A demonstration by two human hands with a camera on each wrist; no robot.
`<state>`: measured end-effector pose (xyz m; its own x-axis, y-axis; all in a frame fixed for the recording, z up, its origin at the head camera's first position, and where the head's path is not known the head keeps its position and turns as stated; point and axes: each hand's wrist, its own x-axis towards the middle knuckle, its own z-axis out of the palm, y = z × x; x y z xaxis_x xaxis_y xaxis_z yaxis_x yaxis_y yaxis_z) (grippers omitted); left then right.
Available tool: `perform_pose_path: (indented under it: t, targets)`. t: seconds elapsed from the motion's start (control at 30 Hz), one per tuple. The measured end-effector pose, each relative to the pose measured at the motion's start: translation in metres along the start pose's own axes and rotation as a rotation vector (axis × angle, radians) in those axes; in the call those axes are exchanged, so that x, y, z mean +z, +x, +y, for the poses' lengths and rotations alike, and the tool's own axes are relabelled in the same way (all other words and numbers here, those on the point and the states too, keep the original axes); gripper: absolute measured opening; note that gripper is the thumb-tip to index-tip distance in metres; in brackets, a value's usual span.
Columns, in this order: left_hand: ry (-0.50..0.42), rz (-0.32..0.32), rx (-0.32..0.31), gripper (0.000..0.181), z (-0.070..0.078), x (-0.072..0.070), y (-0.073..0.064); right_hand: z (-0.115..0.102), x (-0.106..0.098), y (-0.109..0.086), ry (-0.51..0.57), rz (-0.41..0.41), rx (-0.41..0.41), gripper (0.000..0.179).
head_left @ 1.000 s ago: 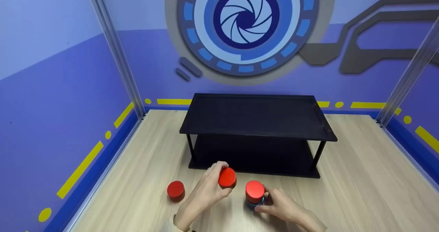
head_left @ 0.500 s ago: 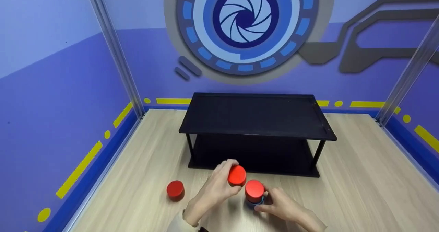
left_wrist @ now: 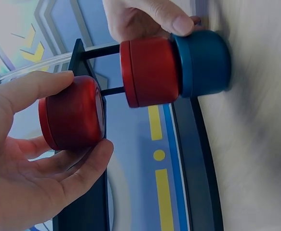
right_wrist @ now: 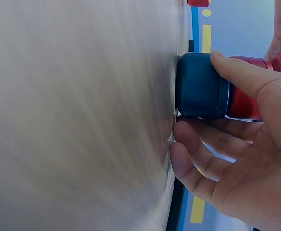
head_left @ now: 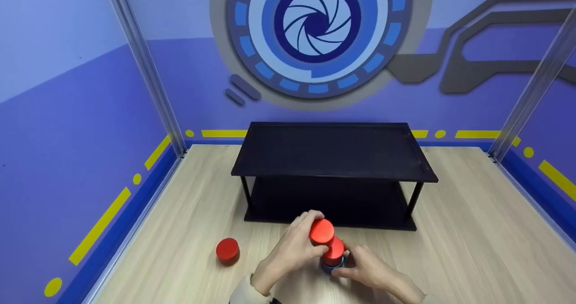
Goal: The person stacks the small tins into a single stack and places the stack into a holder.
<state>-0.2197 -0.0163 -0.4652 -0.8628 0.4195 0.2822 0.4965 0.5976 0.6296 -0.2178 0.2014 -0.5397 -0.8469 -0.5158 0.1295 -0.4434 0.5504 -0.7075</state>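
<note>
My left hand (head_left: 292, 248) grips a small round red tin (left_wrist: 75, 115) between thumb and fingers. In the left wrist view a gap shows between this tin and another red tin (left_wrist: 152, 71), which stands on a blue tin (left_wrist: 207, 63) to form a stack on the table. My right hand (head_left: 371, 268) holds the stack's base, its thumb on the blue tin near the lid seam and its fingers around the other side. A third red tin (head_left: 227, 251) stands by itself on the table, left of my left hand.
Behind the hands is a black two-level rack (head_left: 333, 151) with thin posts, its lower shelf close to the stack. The wooden table (head_left: 463, 232) is bounded by purple-blue panels (head_left: 90, 151) at the left, back and right.
My left hand has carried its red tin rightward, from beside the stack to above it. My right hand stays on the blue tin. The head view has shifted slightly.
</note>
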Motion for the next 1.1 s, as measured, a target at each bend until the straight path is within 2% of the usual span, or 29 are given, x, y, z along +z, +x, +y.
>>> perform_pose_path:
  t: [0.3, 0.47, 0.63, 0.93, 1.1]
  targets:
    - [-0.031, -0.042, -0.027, 0.056, 0.003, 0.011, 0.004, -0.002, 0.0, 0.001, 0.007, 0.003, -0.021, 0.048]
    - [-0.037, -0.054, -0.022, 0.055, 0.003, 0.016, 0.006, -0.001, -0.001, 0.0, 0.001, 0.004, -0.023, 0.05]
    - [-0.03, -0.073, -0.018, 0.055, 0.003, 0.02, 0.007, -0.001, -0.002, -0.001, 0.018, 0.008, -0.018, 0.042]
    - [-0.049, -0.065, 0.003, 0.056, 0.0, 0.024, 0.006, 0.0, 0.0, -0.001, -0.002, 0.023, -0.017, 0.035]
    - [-0.026, -0.092, -0.03, 0.064, 0.001, 0.026, 0.005, 0.001, 0.001, -0.002, -0.012, 0.03, -0.015, 0.036]
